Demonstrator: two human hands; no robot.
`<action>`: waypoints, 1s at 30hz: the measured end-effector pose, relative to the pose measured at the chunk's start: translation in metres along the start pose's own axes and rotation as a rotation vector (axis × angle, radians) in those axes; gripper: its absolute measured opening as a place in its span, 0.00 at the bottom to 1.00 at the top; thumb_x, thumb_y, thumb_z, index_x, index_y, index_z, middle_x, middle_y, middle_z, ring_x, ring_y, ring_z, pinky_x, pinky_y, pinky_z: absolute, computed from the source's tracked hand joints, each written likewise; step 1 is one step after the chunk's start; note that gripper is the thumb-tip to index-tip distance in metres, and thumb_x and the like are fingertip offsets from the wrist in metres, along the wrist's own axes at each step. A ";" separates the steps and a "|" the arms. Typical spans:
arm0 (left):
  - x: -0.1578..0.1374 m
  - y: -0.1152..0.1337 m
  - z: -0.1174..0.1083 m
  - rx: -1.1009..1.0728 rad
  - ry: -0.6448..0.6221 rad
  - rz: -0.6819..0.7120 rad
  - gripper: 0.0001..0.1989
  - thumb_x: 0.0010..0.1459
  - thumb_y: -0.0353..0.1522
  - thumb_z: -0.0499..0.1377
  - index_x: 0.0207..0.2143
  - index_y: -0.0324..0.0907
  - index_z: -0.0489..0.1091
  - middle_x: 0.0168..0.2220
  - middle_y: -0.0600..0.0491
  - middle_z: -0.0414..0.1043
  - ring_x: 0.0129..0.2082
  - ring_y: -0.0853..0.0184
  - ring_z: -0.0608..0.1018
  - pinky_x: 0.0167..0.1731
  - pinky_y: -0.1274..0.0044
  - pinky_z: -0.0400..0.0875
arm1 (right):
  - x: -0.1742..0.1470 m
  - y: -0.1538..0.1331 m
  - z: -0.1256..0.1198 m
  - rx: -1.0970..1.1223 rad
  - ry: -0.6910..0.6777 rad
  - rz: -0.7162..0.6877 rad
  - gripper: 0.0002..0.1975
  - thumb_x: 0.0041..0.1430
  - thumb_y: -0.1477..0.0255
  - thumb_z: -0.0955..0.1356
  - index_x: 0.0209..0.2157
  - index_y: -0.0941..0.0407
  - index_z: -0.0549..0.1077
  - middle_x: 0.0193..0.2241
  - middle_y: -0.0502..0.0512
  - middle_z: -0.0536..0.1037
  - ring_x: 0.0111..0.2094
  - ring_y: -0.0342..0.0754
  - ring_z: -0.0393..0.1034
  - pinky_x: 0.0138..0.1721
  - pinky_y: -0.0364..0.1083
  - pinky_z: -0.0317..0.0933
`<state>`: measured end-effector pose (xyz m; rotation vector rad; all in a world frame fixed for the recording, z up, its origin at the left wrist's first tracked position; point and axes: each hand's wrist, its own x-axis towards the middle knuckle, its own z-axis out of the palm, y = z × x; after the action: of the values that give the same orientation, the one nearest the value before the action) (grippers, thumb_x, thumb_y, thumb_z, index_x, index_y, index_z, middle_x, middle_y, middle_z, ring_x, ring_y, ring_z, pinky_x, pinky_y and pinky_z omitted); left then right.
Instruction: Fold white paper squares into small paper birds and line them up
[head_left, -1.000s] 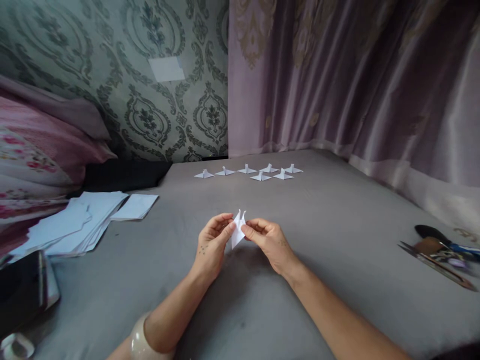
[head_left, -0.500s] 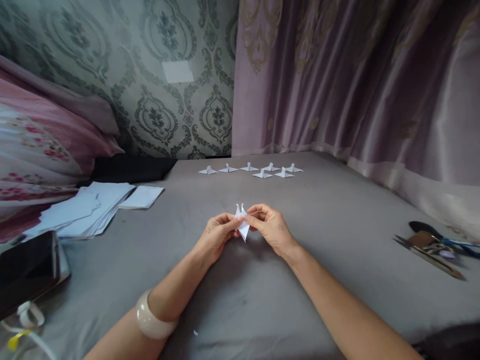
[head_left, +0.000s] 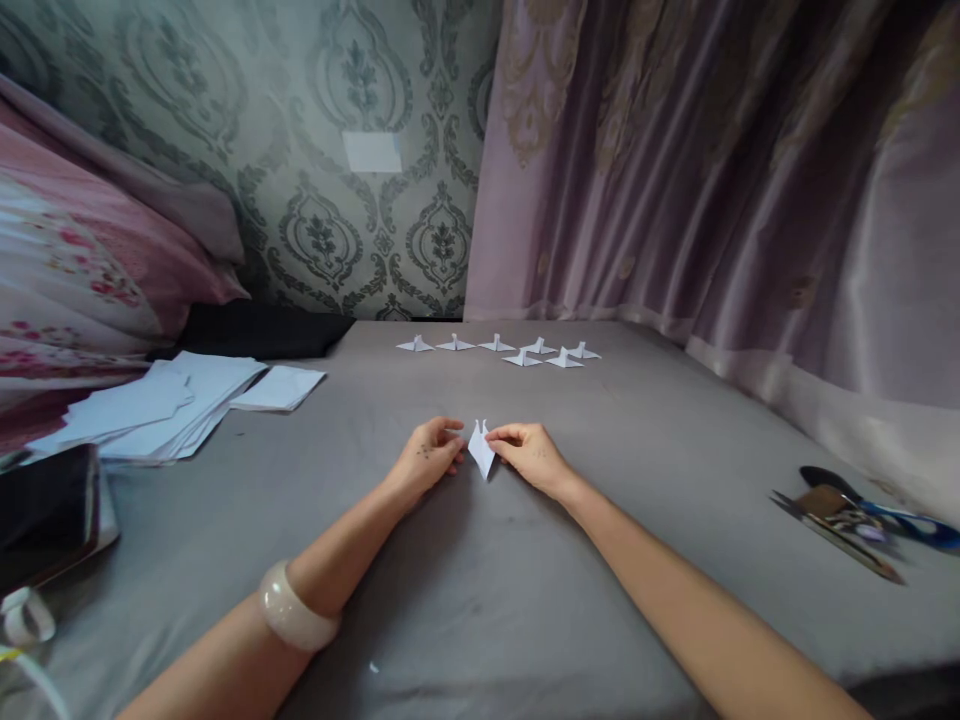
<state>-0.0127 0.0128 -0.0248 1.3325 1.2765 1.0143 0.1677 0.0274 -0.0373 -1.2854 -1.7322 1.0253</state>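
Matt paper for the folded piece (head_left: 481,453), smooth glossy bangle (head_left: 296,610), dull cloth cover (head_left: 525,610), satiny curtain (head_left: 675,200).

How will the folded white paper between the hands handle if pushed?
The folded white paper is probably light, being small and thin. Its sharp diamond outline suggests some stiffness. The two narrow points at its far end look likeliest to bend.

I can read no text, label, brand, number or sign over my feed. The closest I find are small dark marks (head_left: 425,452) on the backs of the left hand (head_left: 431,450) and the right hand (head_left: 531,452), too small for me to make out.
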 end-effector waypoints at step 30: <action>0.016 0.001 -0.002 0.653 -0.123 0.398 0.12 0.58 0.34 0.54 0.26 0.41 0.74 0.30 0.50 0.70 0.28 0.67 0.72 0.29 0.77 0.64 | -0.006 -0.001 -0.014 -0.338 -0.012 -0.136 0.10 0.60 0.73 0.64 0.29 0.55 0.76 0.30 0.51 0.72 0.28 0.41 0.66 0.32 0.43 0.59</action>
<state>-0.0132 0.0285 -0.0246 2.1805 1.3312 0.7770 0.1817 0.0235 -0.0313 -1.3426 -2.0339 0.6830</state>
